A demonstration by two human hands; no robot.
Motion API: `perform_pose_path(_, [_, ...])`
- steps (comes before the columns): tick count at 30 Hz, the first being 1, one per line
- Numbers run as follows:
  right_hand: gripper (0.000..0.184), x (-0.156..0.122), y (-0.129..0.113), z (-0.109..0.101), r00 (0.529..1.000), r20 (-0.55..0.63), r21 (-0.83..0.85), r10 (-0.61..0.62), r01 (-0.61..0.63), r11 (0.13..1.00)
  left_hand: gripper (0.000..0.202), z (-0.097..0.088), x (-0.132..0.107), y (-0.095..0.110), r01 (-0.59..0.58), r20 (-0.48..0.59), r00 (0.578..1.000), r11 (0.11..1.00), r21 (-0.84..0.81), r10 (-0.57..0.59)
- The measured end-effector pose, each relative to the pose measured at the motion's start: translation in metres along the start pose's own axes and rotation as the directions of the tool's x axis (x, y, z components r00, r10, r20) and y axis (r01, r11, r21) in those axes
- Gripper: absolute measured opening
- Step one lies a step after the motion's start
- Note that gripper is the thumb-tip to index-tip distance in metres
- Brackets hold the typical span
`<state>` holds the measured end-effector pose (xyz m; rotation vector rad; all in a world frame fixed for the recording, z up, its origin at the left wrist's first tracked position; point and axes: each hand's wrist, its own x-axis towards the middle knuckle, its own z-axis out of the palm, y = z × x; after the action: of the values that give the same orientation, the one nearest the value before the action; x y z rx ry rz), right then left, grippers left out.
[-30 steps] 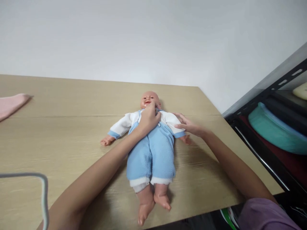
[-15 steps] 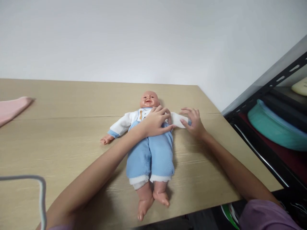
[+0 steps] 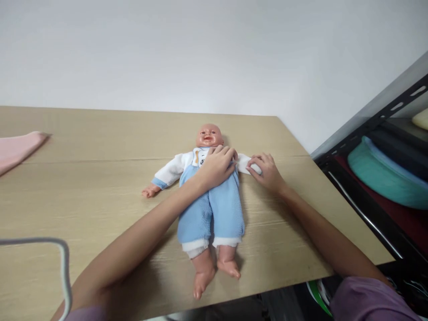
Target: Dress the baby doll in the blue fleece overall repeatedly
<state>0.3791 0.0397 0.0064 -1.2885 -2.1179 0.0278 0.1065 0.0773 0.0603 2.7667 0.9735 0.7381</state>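
A baby doll (image 3: 210, 136) lies on its back, head toward the wall, in blue overalls (image 3: 194, 218) over a white top. Across its chest rests my left hand (image 3: 219, 167), fingers curled together over the upper edge of the bib and the side near the shoulder. The white sleeve (image 3: 244, 164) on the right side is pinched near its end by my right hand (image 3: 267, 174), thumb and fingers closed round it. That end of the doll's arm is hidden behind my fingers. On the left, the other sleeve (image 3: 170, 170) is stretched out with a blue cuff and bare doll hand.
The doll lies on a wooden table (image 3: 100, 133) against a white wall. A pink cloth (image 3: 20, 149) lies at the left edge. A grey cable (image 3: 63, 263) bends at lower left. A black shelf rack with a teal basin (image 3: 384, 174) stands close on the right.
My right hand has closed from spread fingers to a pinch on the sleeve, moving slightly left. My left hand's thumb has drawn in, and its fingers are more tightly curled on the doll.
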Motion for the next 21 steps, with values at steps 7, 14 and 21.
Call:
perform_pose_path(7, [0.066, -0.011, 0.048, -0.028, 0.981, 0.192, 0.153, 0.007, -0.037, 0.988, 0.017, -0.012, 0.008, -0.01, -0.01, -0.124, 0.992, 1.0, -0.023, 0.007])
perform_pose_path(14, [0.056, -0.003, 0.044, -0.027, 0.977, -0.061, 0.403, 0.204, -0.163, 0.901, 0.064, 0.011, 0.017, 0.005, -0.012, 0.052, 0.999, 0.998, 0.055, 0.009])
perform_pose_path(21, [0.053, 0.0, -0.015, 0.007, 0.953, -0.038, 0.73, 0.302, -0.18, 0.659, 0.028, 0.012, 0.023, -0.004, 0.1, -0.088, 0.991, 0.995, -0.03, -0.102])
